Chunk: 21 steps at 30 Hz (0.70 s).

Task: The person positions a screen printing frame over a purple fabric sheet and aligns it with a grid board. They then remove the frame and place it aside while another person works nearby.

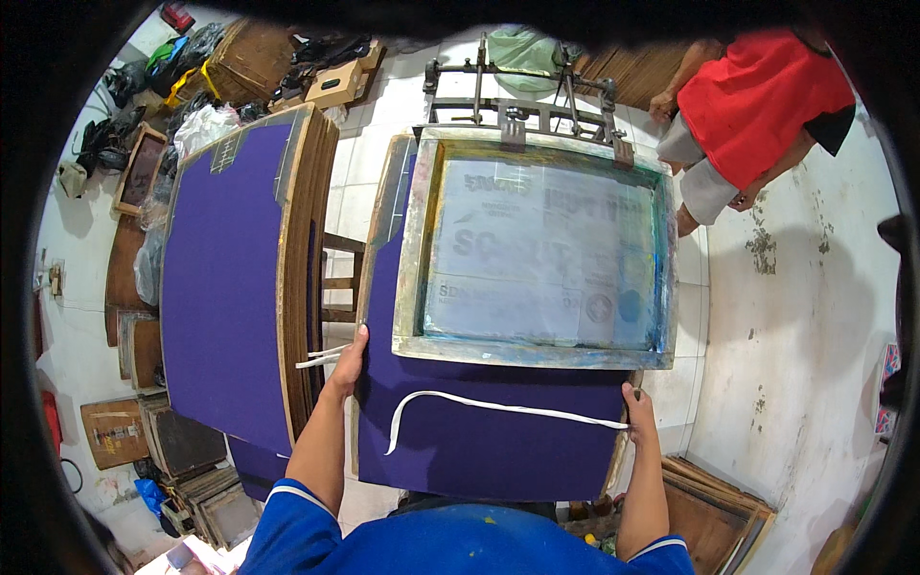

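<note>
From afar I saw left hand (351,368) and right hand (640,414) clasping opposite edges of purple board (498,465), lower centre; long axis ran upward beneath screen-printing frame (537,356).

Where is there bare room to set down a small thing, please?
The left purple board is bare over its broad middle, nearer than its grid-marked patches. The right purple board is bare between the white strip and the blue shirt, but the framed screen covers its far part. The room's left side is crowded with plastic bags and stacked boards.
</note>
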Available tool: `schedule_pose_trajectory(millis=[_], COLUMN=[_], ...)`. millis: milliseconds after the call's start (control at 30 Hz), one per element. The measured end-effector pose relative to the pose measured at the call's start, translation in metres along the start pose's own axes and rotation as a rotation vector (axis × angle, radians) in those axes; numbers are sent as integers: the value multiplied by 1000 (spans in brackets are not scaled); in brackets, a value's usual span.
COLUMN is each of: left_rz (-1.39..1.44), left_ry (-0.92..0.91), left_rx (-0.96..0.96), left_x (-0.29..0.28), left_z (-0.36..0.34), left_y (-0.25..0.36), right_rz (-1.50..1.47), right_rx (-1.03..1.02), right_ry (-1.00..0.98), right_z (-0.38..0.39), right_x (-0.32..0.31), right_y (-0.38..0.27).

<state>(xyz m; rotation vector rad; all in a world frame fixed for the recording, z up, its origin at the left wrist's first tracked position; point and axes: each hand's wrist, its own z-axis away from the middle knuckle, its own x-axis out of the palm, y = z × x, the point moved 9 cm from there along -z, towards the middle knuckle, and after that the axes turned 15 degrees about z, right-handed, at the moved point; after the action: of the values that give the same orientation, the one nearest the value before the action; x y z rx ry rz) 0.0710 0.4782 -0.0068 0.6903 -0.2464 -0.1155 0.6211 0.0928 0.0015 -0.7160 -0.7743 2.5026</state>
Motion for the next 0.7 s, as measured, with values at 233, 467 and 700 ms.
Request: schedule_pose_trajectory(millis=[233, 467, 700], left_rz=[-5, -2, -64], left_ry=[61, 53, 54], left_rx=[-15, -14, -41], left_x=[-8, -13, -15], left_z=[-1, -7, -9], left_y=[-10, -17, -12], right_rz=[24, 15, 20], right_rx=[-48, -42, -78], right_ry=[-14, -54, 6], right_z=[-1, -2, -7], right_x=[-1, -1, -1], right_y=[-7, -6, 3])
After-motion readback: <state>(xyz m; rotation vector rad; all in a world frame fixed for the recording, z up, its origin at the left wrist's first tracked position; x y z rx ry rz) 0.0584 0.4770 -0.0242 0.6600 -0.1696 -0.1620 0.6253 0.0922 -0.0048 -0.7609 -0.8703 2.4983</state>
